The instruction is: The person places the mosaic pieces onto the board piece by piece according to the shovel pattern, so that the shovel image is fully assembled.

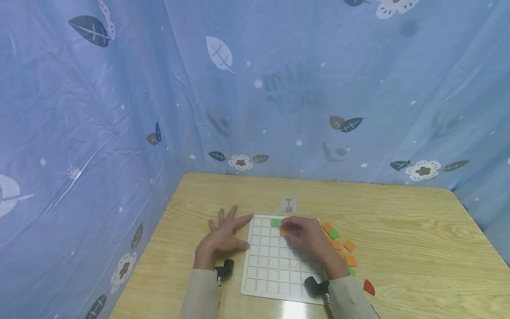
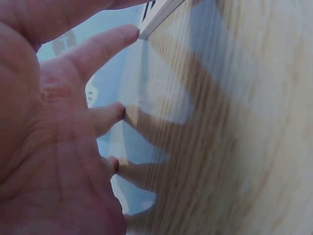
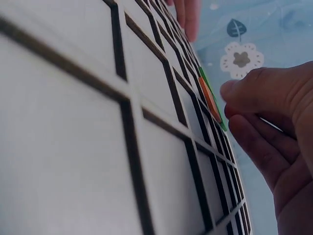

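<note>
A white grid board (image 1: 260, 261) lies on the table between the hands. My left hand (image 1: 223, 237) is spread at its left side, index fingertip at the far left corner and thumb at the left edge. A green square tile (image 1: 275, 222) sits in the far row, and an orange tile (image 1: 283, 231) one row nearer. My right hand (image 1: 308, 239) hovers over these tiles with bent fingers. In the right wrist view its thumb and fingertips are close above the orange tile (image 3: 209, 100) and a green edge (image 3: 224, 126), with no tile visible between them.
Loose orange tiles (image 1: 350, 260) and green tiles (image 1: 334, 233) lie right of the board, partly behind the right forearm. A red quarter-round piece (image 1: 369, 287) lies nearer. Beyond the board is a small pattern card (image 1: 288, 205). A blue curtain (image 1: 279, 97) borders the table.
</note>
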### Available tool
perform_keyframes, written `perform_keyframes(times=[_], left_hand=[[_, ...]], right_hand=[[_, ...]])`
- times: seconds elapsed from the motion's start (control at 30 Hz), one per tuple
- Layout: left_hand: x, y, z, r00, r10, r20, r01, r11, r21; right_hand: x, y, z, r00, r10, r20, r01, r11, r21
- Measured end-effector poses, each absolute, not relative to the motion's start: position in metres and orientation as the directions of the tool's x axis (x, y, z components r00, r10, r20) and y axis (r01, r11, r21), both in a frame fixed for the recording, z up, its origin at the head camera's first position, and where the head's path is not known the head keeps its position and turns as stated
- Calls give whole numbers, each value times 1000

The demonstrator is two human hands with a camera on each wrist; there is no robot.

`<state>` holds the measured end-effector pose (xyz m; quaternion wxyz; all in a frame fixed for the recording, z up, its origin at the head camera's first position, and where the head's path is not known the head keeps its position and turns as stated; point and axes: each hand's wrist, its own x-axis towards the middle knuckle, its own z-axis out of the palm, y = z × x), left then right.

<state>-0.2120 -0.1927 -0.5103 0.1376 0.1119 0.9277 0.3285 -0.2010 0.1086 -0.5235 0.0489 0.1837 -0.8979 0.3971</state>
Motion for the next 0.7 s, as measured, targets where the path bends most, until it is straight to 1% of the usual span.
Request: perform_keyframes(times=[0.23,0.4,0.47,0.57,0.7], left_hand=[[-212,-193,-511,-937,301,-176,120,752,648],[-212,-193,-512,-936,304,-176,120,747,654],[-212,-193,-512,-937,303,-174,121,748,653],[-211,-192,-512,-939,299,-169,121,750,651],[-211,-192,-511,-941,293,-169,117,750,651]], right_hand=[[-195,122,-517,-939,-281,198,-329,572,-751],[-187,143,-506,-947,-283,150,-282,515,-809],[-185,153,-503,-943,-293,156,-287,483,-827],[-181,170,-497,-941,-299,160,-290,463,-838],[-178,190,-491,-946,-289,151,-278,476,-834]])
